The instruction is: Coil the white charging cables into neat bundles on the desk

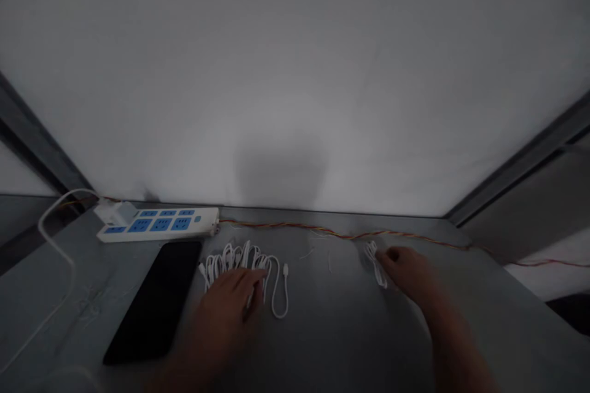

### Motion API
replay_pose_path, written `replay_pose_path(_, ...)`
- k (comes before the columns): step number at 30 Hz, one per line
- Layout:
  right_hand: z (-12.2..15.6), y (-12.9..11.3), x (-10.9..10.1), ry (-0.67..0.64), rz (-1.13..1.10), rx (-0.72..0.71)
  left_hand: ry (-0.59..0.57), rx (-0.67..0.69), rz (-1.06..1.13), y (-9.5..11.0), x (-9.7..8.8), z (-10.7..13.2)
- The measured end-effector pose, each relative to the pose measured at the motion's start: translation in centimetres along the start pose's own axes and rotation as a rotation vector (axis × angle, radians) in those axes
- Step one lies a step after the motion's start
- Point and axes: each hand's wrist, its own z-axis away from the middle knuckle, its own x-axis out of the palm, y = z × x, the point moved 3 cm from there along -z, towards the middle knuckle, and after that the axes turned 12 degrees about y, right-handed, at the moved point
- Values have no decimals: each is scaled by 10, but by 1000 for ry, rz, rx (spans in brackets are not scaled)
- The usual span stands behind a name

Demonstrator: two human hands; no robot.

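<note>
left hand (228, 304): mine, lower centre of frame, palm down, fingers loosely spread and lying flat on the white cable bundle (239, 256); not closed round it.
white cable bundle: looped heap, centre-left, just right of the black tablet (154, 301); one loop trails right, with a plug end (286, 269) lying free on the table (332, 331).
right hand (408, 270): mine, centre-right, fingertips touching the small white cable coil (374, 258). Too blurred to tell whether I'm gripping it or just touching.
small white cable coil: well apart from the big bundle, just in front of the twisted red-yellow wire (322, 232).
twisted red-yellow wire: runs along the table's back edge, from the power strip (161, 224) off to the right.
power strip: white with blue sockets, left of centre, just behind the tablet; white charger (115, 214) plugged in at its left end.
lighting: dim.
</note>
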Motion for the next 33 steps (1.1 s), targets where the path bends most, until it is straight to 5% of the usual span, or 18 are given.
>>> replay_pose_path(3,0,2,-5,93,42,106,-99,105,-254,3,5,-1)
replay_pose_path(6,20,-35,-8,168,-133,20,-218,88,-373,3,9,-2)
replay_pose_path(10,71,-106,21,-112,-328,-243,-325,102,-312,7,12,2)
replay_pose_path(14,106,-141,47,-150,-337,-436,-402,135,-174,15,14,7)
replay_pose_path(24,89,-121,46,-272,-253,-414,-377,34,-332,9,9,-1)
replay_pose_path(33,81,-109,50,-210,-282,-436,-431,25,-358,26,10,-5)
